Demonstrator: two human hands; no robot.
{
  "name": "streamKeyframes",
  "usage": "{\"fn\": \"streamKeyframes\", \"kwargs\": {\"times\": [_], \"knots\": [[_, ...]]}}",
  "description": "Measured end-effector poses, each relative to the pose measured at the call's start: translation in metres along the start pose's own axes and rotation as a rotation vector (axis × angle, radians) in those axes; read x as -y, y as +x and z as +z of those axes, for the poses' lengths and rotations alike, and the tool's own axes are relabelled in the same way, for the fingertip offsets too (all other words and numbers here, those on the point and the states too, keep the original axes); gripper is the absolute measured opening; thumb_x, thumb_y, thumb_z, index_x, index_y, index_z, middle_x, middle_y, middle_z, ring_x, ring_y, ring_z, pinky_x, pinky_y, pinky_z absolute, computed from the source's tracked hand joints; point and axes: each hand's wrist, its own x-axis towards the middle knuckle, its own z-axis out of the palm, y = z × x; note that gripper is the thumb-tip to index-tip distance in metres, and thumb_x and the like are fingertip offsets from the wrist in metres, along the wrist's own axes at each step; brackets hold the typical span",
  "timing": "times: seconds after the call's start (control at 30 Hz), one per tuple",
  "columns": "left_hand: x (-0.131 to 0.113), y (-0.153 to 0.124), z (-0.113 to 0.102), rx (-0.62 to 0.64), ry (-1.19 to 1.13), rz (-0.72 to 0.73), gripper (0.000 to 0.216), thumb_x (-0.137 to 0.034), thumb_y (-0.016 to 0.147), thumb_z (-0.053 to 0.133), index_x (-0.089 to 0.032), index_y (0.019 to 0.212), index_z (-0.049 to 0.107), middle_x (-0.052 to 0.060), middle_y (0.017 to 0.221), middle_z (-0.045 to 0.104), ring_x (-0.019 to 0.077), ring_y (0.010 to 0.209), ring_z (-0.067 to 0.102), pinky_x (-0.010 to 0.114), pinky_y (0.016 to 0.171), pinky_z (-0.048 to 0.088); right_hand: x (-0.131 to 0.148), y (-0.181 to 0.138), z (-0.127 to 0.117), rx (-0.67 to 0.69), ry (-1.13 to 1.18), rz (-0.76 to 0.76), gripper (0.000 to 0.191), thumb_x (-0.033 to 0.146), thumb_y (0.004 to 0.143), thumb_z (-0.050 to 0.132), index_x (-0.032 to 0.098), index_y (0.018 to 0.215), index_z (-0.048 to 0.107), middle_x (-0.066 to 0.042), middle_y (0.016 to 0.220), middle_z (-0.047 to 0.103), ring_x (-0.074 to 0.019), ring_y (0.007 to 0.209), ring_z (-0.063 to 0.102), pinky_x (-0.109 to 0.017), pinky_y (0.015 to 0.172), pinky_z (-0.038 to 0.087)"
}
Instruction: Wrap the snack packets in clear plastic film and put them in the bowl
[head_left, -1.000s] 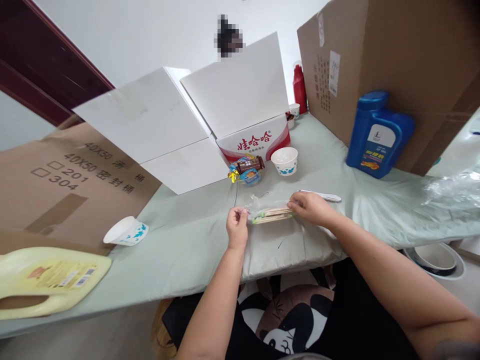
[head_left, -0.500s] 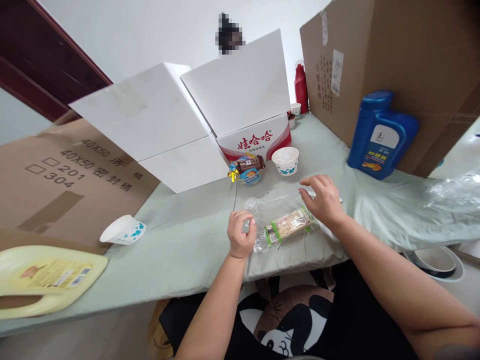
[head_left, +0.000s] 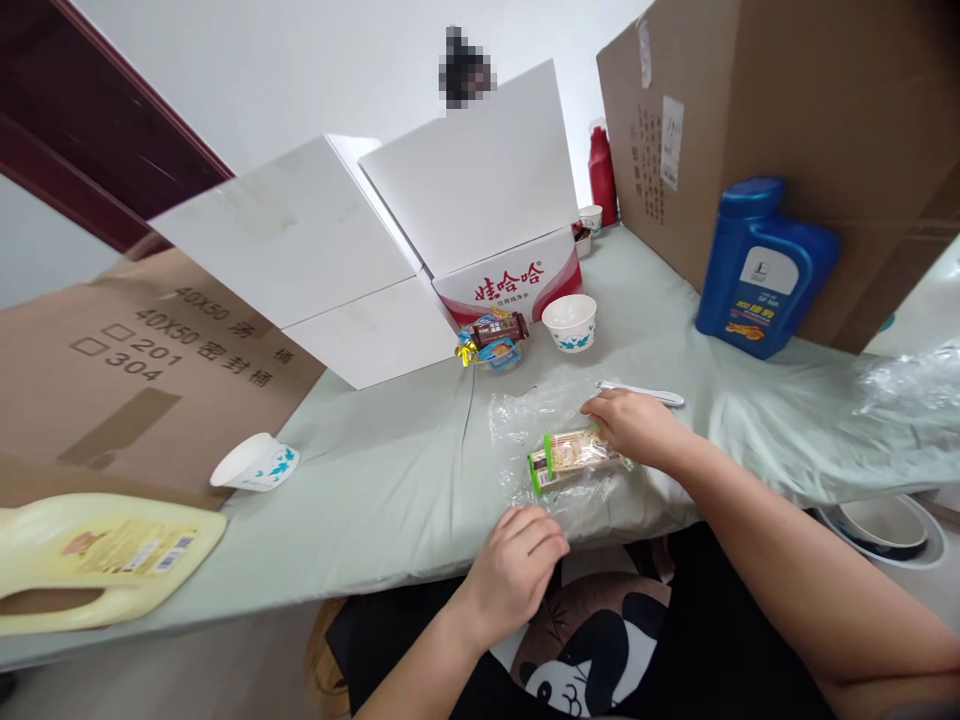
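A snack bar [head_left: 564, 457] in a clear wrapper with green ends lies on a clear plastic bag [head_left: 525, 415] near the table's front edge. My right hand [head_left: 634, 428] rests on the bar's right end, fingers curled onto it. My left hand [head_left: 514, 567] hangs at the table's front edge, below and left of the bar, fingers loosely bent and holding nothing I can see. A white plastic utensil [head_left: 645, 392] lies just beyond my right hand.
A pale green cloth covers the table [head_left: 390, 470]. An open white carton [head_left: 420, 250], snack packets [head_left: 491, 338], a paper bowl [head_left: 570, 322], a tipped paper cup [head_left: 251, 465], a blue jug [head_left: 761, 268], a yellow jug [head_left: 97, 560] and big brown boxes [head_left: 787, 120] surround the work spot.
The bar left both hands and dropped flat onto the bag. My left hand pulled back from the bag to the table's edge. My right hand came back down onto the bar.
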Motion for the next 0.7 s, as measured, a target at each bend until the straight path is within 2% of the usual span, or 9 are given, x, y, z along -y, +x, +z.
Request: {"fn": "streamKeyframes", "kwargs": {"times": [0.1, 0.2, 0.27, 0.33, 0.37, 0.43, 0.53, 0.6, 0.7], "knots": [[-0.008, 0.005, -0.012, 0.130, -0.186, 0.044, 0.016, -0.016, 0.088, 0.054, -0.020, 0.101, 0.063, 0.003, 0.083, 0.069, 0.0189, 0.081, 0.063, 0.036, 0.078, 0.051, 0.000, -0.004, -0.006, 0.080, 0.015, -0.035, 0.027, 0.024, 0.091, 0.051, 0.017, 0.111, 0.068, -0.010, 0.104, 0.071, -0.0247, 0.099, 0.064, -0.033, 0.086, 0.045], [-0.003, 0.024, -0.018, 0.098, -0.288, -0.009, 0.019, -0.017, 0.091, 0.049, -0.022, 0.104, 0.063, 0.003, 0.084, 0.070, 0.0182, 0.079, 0.065, 0.037, 0.080, 0.052, 0.001, -0.006, -0.010, 0.168, 0.032, -0.135, 0.037, 0.034, 0.081, 0.066, 0.016, 0.113, 0.068, -0.012, 0.107, 0.069, -0.0288, 0.103, 0.061, -0.038, 0.093, 0.043], [0.008, 0.042, -0.014, 0.002, -0.274, -0.069, 0.022, -0.017, 0.092, 0.047, -0.023, 0.106, 0.063, 0.006, 0.095, 0.070, 0.0206, 0.094, 0.065, 0.041, 0.089, 0.051, 0.000, -0.006, -0.009, 0.193, 0.063, -0.200, 0.052, 0.039, 0.073, 0.073, 0.016, 0.119, 0.065, -0.013, 0.114, 0.067, -0.0306, 0.108, 0.058, -0.040, 0.097, 0.041], [0.022, 0.060, -0.005, -0.035, -0.221, -0.151, 0.030, -0.021, 0.089, 0.054, -0.024, 0.119, 0.059, 0.010, 0.120, 0.064, 0.0249, 0.115, 0.058, 0.047, 0.101, 0.046, -0.001, -0.006, -0.006, 0.230, 0.103, -0.247, 0.066, 0.043, 0.068, 0.076, 0.015, 0.126, 0.060, -0.014, 0.119, 0.064, -0.0317, 0.112, 0.056, -0.041, 0.098, 0.041], [0.029, 0.067, 0.000, 0.010, -0.197, -0.194, 0.045, -0.026, 0.084, 0.063, -0.023, 0.128, 0.053, 0.012, 0.133, 0.056, 0.0279, 0.126, 0.051, 0.050, 0.106, 0.042, -0.003, -0.005, -0.004, 0.252, 0.113, -0.258, 0.072, 0.045, 0.066, 0.077, 0.013, 0.128, 0.058, -0.015, 0.121, 0.063, -0.0324, 0.113, 0.056, -0.042, 0.098, 0.041], [0.039, 0.075, 0.009, 0.120, -0.177, -0.250, 0.070, -0.034, 0.075, 0.073, -0.022, 0.138, 0.045, 0.015, 0.145, 0.044, 0.0322, 0.135, 0.041, 0.053, 0.110, 0.036, -0.007, -0.003, -0.002, 0.283, 0.120, -0.248, 0.081, 0.046, 0.062, 0.079, 0.010, 0.131, 0.055, -0.018, 0.125, 0.061, -0.0337, 0.117, 0.053, -0.043, 0.100, 0.039], [0.044, 0.074, 0.014, 0.186, -0.181, -0.286, 0.071, -0.037, 0.075, 0.074, -0.023, 0.138, 0.046, 0.015, 0.146, 0.044, 0.0325, 0.136, 0.040, 0.053, 0.112, 0.033, -0.013, -0.002, -0.002, 0.315, 0.128, -0.215, 0.091, 0.045, 0.060, 0.081, 0.008, 0.137, 0.049, -0.020, 0.134, 0.055, -0.0338, 0.125, 0.048, -0.042, 0.105, 0.035], [0.044, 0.067, 0.012, 0.140, -0.188, -0.329, 0.068, -0.034, 0.074, 0.075, -0.026, 0.136, 0.049, 0.012, 0.141, 0.049, 0.0308, 0.132, 0.045, 0.051, 0.111, 0.036, -0.016, -0.003, -0.002, 0.329, 0.135, -0.208, 0.091, 0.044, 0.061, 0.080, 0.010, 0.139, 0.047, -0.019, 0.136, 0.054, -0.0332, 0.126, 0.047, -0.042, 0.106, 0.034], [0.046, 0.056, 0.008, 0.026, -0.203, -0.472, 0.086, -0.029, 0.062, 0.083, -0.027, 0.139, 0.045, 0.012, 0.134, 0.053, 0.0310, 0.126, 0.050, 0.050, 0.107, 0.041, -0.017, -0.004, 0.000, 0.326, 0.130, -0.208, 0.092, 0.045, 0.060, 0.081, 0.012, 0.139, 0.048, -0.017, 0.136, 0.053, -0.0337, 0.126, 0.048, -0.043, 0.105, 0.035]]}}
